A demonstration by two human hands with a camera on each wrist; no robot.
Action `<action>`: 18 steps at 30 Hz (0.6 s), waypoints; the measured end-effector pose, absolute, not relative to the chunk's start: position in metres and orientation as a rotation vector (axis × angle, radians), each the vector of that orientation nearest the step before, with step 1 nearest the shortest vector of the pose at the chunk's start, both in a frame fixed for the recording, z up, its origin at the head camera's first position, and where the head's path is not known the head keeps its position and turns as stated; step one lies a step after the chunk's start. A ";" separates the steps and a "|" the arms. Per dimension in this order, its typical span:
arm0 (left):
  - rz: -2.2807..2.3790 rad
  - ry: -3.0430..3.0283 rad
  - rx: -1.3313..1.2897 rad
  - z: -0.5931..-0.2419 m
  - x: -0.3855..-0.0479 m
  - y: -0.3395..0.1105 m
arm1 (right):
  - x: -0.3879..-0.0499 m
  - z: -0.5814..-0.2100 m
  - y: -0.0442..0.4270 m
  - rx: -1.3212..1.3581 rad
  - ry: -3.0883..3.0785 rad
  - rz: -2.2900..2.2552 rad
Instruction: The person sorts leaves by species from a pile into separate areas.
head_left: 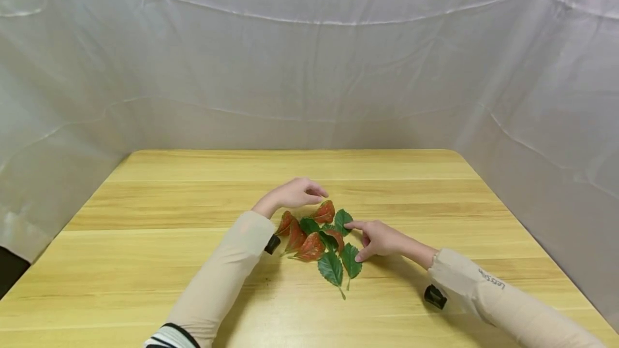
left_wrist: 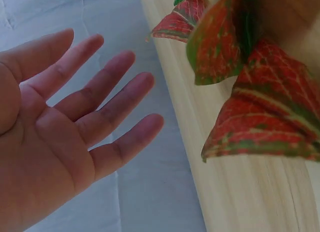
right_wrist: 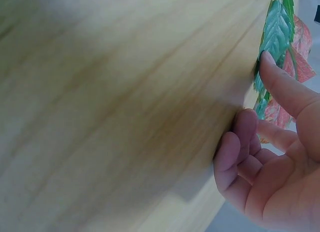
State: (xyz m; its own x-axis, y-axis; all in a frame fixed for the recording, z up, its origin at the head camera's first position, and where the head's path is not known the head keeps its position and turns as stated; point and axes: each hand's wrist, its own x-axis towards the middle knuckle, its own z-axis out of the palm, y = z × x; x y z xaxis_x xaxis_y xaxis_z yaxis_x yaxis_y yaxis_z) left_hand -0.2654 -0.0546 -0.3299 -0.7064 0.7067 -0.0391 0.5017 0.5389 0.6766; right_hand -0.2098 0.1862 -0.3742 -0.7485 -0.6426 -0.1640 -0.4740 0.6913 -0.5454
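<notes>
Red and green leaves lie in a loose cluster mid-table. My left hand (head_left: 294, 193) hovers beside the rear red leaf (head_left: 325, 212), holding nothing; in the left wrist view the same hand (left_wrist: 65, 122) has its fingers spread, with a red leaf (left_wrist: 270, 106) to the right. On the cluster's right side, my right hand (head_left: 382, 238) touches a green leaf (head_left: 341, 220) with the extended index finger and another green leaf (head_left: 350, 262) with the thumb. The right wrist view shows that hand (right_wrist: 280, 167) with its other fingers curled, its thumb against a green leaf (right_wrist: 276, 31).
The wooden table (head_left: 169, 203) is enclosed by pale hanging fabric (head_left: 309, 69) behind and at both sides. A third green leaf (head_left: 331, 268) and a red leaf (head_left: 311, 247) lie toward the front of the cluster. Small dark specks dot the wood left of them.
</notes>
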 end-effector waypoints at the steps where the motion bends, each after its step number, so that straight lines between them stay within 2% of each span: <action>1: 0.934 2.458 1.006 -0.330 -0.267 -0.054 | -0.209 -0.374 0.186 -0.877 2.562 -0.683; 18: 0.869 2.236 0.816 -0.337 -0.280 -0.048 | -0.207 -0.374 0.187 -0.881 2.564 -0.683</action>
State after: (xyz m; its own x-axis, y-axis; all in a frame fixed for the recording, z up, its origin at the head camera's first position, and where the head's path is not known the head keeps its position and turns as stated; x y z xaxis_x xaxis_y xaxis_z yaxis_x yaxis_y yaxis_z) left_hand -0.2805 -0.0478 -0.3374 -0.6324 0.7131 -0.3025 0.3217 0.5970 0.7349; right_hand -0.2075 0.1866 -0.3737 -0.7480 -0.6438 -0.1611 -0.4783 0.6912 -0.5417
